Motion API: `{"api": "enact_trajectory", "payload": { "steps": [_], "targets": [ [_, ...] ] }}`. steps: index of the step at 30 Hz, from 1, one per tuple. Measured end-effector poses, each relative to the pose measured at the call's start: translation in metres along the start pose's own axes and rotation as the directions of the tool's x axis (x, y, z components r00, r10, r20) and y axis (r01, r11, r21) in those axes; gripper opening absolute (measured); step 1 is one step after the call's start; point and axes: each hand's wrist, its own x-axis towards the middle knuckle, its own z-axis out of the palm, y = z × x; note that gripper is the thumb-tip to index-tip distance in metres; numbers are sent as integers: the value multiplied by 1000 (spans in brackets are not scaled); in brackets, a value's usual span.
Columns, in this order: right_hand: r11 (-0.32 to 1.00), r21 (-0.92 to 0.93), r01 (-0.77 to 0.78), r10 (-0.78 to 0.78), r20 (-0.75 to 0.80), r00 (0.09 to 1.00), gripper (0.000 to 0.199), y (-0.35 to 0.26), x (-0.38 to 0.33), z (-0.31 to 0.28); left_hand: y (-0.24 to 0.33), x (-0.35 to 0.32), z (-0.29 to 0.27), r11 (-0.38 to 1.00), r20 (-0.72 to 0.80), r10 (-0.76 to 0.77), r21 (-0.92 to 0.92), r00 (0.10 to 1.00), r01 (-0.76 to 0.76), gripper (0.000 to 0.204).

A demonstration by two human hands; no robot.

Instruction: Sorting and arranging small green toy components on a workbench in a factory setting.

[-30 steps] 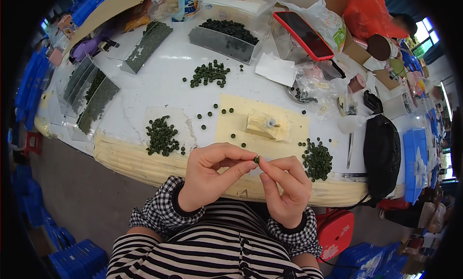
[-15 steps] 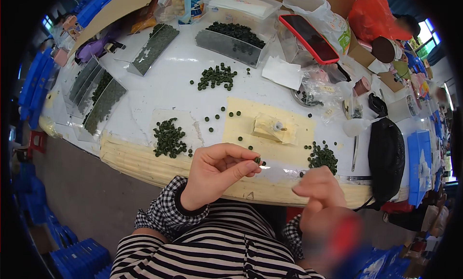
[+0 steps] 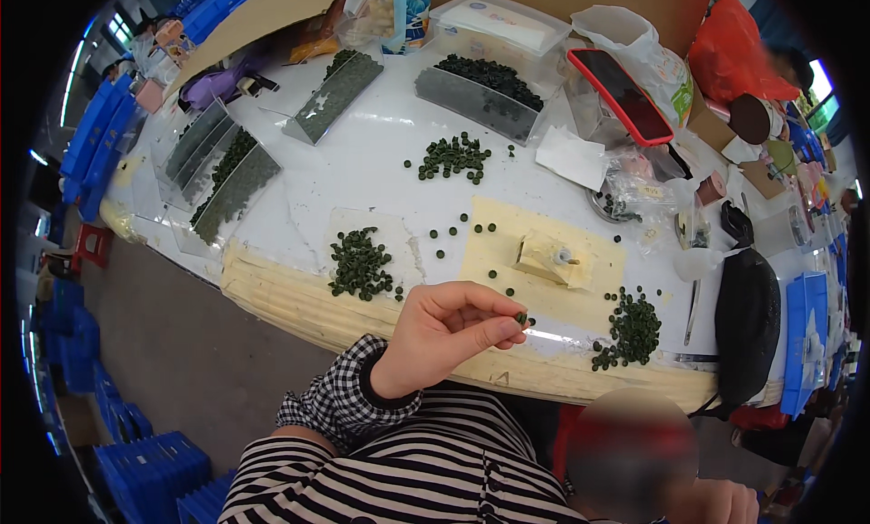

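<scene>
My left hand [image 3: 453,332] is closed in a pinch of thumb and forefinger on a small dark green round piece [image 3: 521,317], above the near edge of the table. At the lower right is my right hand [image 3: 720,503], partly cut off and next to a blurred patch. Its fingers look curled, and what they hold, if anything, is hidden. Left of my left hand lies a pile of small dark green pieces [image 3: 359,265]. Another pile [image 3: 633,332] lies to the right. A block wrapped in pale tape with a short peg [image 3: 551,257] stands on a yellow sheet [image 3: 489,247].
Farther back is a third green heap [image 3: 453,159]. Clear trays [image 3: 476,105] with green pieces stand at the back and left. A red-cased phone [image 3: 622,96], a white paper [image 3: 571,158], a black pouch [image 3: 747,320] and tweezers [image 3: 692,311] are to the right.
My right hand has moved from beside the right pile down to the lower right corner. My left hand keeps its pinch. The whole view has shifted, so the table appears farther right.
</scene>
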Motion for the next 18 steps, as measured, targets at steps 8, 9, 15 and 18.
{"api": "enact_trajectory", "payload": {
  "steps": [8, 9, 15, 18],
  "targets": [
    [852, -254, -458, 522, 343, 781, 30, -1, -11, -24, 2, -2, -4, 999, -30, -27, -45, 999, 26, 14],
    [804, -337, -489, 593, 415, 690, 32, 2, -12, -27, 1, 0, -2, 998, -20, -31, -52, 999, 29, 14],
    [615, -499, -610, 787, 433, 440, 27, 18, -35, -20, 1, 2, -1, 999, -50, -25, -31, 998, 24, 14],
    [554, -523, -648, 833, 345, 433, 27, 25, -43, -19, 0, 2, -1, 999, -25, -19, -42, 1000, 18, 16]
  ]
}}
